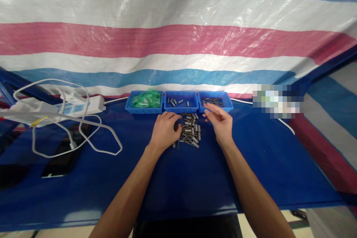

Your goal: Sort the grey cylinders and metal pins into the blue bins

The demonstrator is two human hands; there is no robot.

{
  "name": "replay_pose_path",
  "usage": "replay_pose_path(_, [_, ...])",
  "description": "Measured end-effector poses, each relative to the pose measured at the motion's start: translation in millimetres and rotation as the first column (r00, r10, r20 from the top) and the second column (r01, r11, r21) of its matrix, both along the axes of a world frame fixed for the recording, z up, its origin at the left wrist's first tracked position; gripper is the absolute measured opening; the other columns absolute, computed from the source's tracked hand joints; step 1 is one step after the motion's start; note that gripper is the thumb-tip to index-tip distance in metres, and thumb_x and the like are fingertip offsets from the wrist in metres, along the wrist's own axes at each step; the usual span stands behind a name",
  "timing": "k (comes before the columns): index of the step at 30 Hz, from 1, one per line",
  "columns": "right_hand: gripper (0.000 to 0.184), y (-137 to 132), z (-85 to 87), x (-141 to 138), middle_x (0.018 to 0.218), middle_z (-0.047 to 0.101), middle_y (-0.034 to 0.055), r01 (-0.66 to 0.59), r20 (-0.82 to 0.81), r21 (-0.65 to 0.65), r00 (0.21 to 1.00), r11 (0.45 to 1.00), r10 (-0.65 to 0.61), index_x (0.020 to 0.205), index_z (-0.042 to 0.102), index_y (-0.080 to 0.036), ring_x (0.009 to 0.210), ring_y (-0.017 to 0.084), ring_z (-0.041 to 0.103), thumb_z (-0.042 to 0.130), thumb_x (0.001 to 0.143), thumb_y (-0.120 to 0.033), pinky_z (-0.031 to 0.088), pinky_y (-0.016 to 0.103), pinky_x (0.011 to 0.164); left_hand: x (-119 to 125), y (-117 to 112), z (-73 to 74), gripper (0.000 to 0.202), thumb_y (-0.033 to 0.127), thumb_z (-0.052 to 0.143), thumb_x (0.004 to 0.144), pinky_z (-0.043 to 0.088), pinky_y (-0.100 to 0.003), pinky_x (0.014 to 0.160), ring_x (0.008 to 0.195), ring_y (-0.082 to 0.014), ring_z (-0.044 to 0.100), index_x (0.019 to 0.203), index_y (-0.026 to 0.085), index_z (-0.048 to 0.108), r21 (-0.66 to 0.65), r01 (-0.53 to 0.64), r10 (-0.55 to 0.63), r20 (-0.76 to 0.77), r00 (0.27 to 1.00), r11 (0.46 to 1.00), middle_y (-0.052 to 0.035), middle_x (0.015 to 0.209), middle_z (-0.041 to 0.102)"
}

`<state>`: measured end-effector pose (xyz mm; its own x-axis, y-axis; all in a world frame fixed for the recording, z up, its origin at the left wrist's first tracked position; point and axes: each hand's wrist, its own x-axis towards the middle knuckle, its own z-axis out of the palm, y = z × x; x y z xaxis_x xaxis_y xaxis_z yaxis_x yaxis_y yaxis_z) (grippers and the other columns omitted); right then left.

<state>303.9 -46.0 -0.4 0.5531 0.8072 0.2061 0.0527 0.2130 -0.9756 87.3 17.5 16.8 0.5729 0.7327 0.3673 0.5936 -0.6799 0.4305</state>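
From where I stand, the loose heap of small metal parts (192, 131), grey cylinders mixed in with thin rods, lies on the blue tabletop (192, 182) right between the person's two hands. The left hand (166, 128) is curled over the heap's left edge, palm down, its thumb and fingertips in among the nearest pieces; I cannot tell whether they are pinched on any of them. The right hand (220, 119) is up beyond the heap's right side, just apart from it, thumb and fingers bent towards each other in front of the right blue bin (228, 108); I cannot tell whether they meet on something small. That bin has thin rods in it, the middle bin (181, 109) a few grey cylinders, and the left bin (143, 111) a green plastic bag (147, 98). The three stand in a row just behind the heap, before a striped sheet (178, 41). Well off to the left are a white power strip (95, 105), looping white cables and a dark phone (58, 165)
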Motion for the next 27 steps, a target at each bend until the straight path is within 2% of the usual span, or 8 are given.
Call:
replay_pose_path(2, [0.047,0,-1.5,5,0.131,0.075,0.0091,0.003,0.012,0.008,1.000,1.000,-0.003,0.125,0.073,-0.028,0.086,0.023,0.077,0.084,0.081,-0.041,0.062,0.036,0.066,0,1,-2.6,0.026,0.014,0.066,0.086,0.049,-0.044,0.088,0.103,-0.0299,0.068,0.108,0.022,0.076,-0.026,0.020,-0.021,-0.041,0.999,0.999,-0.0094,0.111,0.076])
replay_pose_path(4, [0.050,0,-2.6,8,0.134,0.073,0.0094,-0.009,0.022,0.009,1.000,1.000,0.009,0.129,0.071,-0.029,0.086,0.022,0.077,0.083,0.082,-0.040,0.063,0.036,0.067,1,2,-6.4,0.026,0.012,0.064,0.086,0.048,-0.043,0.087,0.102,-0.0292,0.069,0.108,0.021,0.075,-0.048,0.031,-0.034,-0.052,0.998,0.998,-0.0086,0.110,0.077])
replay_pose_path(11, [0.038,0,-2.9,2,0.125,0.076,0.0098,-0.049,0.023,-0.018,0.999,0.999,0.049,0.117,0.074,-0.025,0.075,0.019,0.075,0.081,0.085,-0.043,0.060,0.034,0.063,5,5,-19.3,0.028,0.006,0.061,0.087,0.049,-0.039,0.085,0.092,-0.0244,0.071,0.106,0.021,0.075,-0.100,0.031,-0.028,0.035,0.999,0.994,-0.0069,0.104,0.077])
replay_pose_path(17, [0.034,0,-1.6,0,0.120,0.078,0.0081,-0.078,0.029,-0.027,0.997,0.997,0.078,0.114,0.074,-0.025,0.072,0.018,0.073,0.079,0.086,-0.043,0.058,0.033,0.062,9,4,-22.7,0.029,0.004,0.059,0.087,0.050,-0.037,0.084,0.087,-0.0227,0.070,0.106,0.021,0.075,-0.089,0.030,-0.023,0.076,0.997,0.996,-0.0067,0.097,0.075])
replay_pose_path(19, [0.034,0,-1.3,-1,0.119,0.078,0.0082,-0.083,0.036,-0.031,0.996,0.996,0.084,0.114,0.074,-0.025,0.072,0.018,0.073,0.079,0.086,-0.045,0.057,0.033,0.062,10,4,-21.7,0.029,0.005,0.058,0.089,0.052,-0.036,0.084,0.086,-0.0218,0.069,0.106,0.021,0.075,-0.103,0.042,-0.028,0.134,0.991,0.994,-0.0068,0.097,0.075])
replay_pose_path(22, [0.034,-1,-0.3,-1,0.116,0.079,0.0083,-0.094,0.028,-0.034,0.995,0.995,0.095,0.112,0.074,-0.024,0.070,0.018,0.072,0.078,0.086,-0.046,0.057,0.032,0.061,11,3,-17.8,0.026,0.009,0.058,0.092,0.055,-0.033,0.082,0.085,-0.0196,0.070,0.106,0.020,0.075,-0.147,0.059,-0.011,0.304,0.953,0.987,-0.0065,0.097,0.075])
replay_pose_path(27, [0.033,-1,1.8,-4,0.110,0.080,0.0074,-0.109,-0.008,-0.030,0.994,0.994,0.109,0.109,0.074,-0.024,0.068,0.016,0.070,0.080,0.084,-0.044,0.056,0.031,0.060,13,2,-10.9,0.015,0.022,0.068,0.092,0.059,-0.031,0.080,0.082,-0.0182,0.072,0.104,0.020,0.077,-0.279,0.074,0.096,0.549,0.830,0.957,-0.0060,0.098,0.078])
